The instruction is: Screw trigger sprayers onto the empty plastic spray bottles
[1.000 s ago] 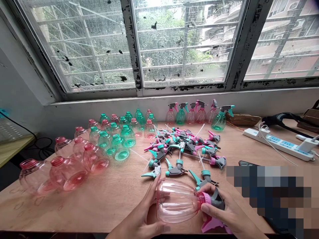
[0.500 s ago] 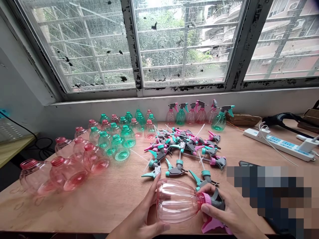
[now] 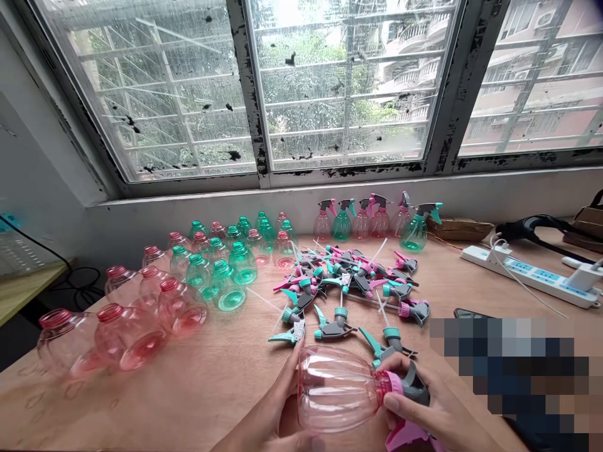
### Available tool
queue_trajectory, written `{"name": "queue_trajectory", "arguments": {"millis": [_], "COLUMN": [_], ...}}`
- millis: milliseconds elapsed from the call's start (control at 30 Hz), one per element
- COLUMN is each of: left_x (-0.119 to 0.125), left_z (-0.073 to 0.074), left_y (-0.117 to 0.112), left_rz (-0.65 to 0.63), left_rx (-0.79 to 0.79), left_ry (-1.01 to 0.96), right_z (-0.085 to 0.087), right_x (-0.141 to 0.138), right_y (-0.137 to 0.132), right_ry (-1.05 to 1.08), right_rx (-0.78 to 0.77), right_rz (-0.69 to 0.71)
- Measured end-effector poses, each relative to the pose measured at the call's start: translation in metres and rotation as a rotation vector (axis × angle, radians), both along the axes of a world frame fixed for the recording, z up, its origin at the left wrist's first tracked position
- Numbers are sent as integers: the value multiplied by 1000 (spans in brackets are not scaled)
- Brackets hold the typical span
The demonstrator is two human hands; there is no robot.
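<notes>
A clear pink spray bottle (image 3: 336,389) lies sideways between my hands, its base to the left. My left hand (image 3: 271,405) wraps round the base end, thumb below and fingers behind. On the neck, my right hand (image 3: 419,402) grips the pink collar of a grey and pink trigger sprayer (image 3: 414,384), which sits on the bottle mouth. The sprayer's pink trigger points down toward the table edge. Just beyond my hands lie loose teal and grey sprayer heads (image 3: 335,323), in front of a larger heap of pink and teal sprayer heads (image 3: 348,270).
Several open pink bottles (image 3: 129,339) and green bottles (image 3: 229,289) stand at the left. Bottles with sprayers fitted, including a green one (image 3: 414,232), line the wall. A white power strip (image 3: 532,276) and a phone (image 3: 471,313) are at the right.
The bottle and both hands sit slightly lower in view, along with the whole scene. Both hands keep their hold on the bottle and sprayer.
</notes>
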State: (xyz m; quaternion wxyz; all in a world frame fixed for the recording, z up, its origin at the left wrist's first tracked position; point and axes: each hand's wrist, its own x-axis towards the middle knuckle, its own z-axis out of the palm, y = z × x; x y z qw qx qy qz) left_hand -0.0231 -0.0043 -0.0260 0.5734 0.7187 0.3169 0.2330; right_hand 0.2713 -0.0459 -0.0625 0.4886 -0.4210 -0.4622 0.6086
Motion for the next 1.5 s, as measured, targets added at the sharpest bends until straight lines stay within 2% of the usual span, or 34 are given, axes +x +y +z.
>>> {"name": "queue_trajectory", "arguments": {"millis": [133, 367, 567, 833, 1067, 1367, 1500], "left_x": [2, 2, 1, 3, 7, 4, 2], "left_z": [2, 5, 1, 4, 6, 7, 8], "left_y": [-2, -1, -2, -1, 0, -1, -2], "left_rz": [26, -5, 21, -6, 2, 15, 6], "left_rx": [3, 72, 78, -5, 37, -73, -24], "left_ry": [6, -1, 21, -26, -8, -30, -28], "right_z": [-3, -4, -3, -2, -3, -3, -4], "right_x": [0, 0, -1, 0, 0, 1, 1], "right_y": [1, 1, 0, 0, 1, 0, 0], "right_ry": [-2, -9, 40, 13, 1, 5, 13], "right_rx": [22, 40, 24, 30, 41, 42, 47], "right_rz": [-18, -38, -11, -36, -24, -10, -17]}}
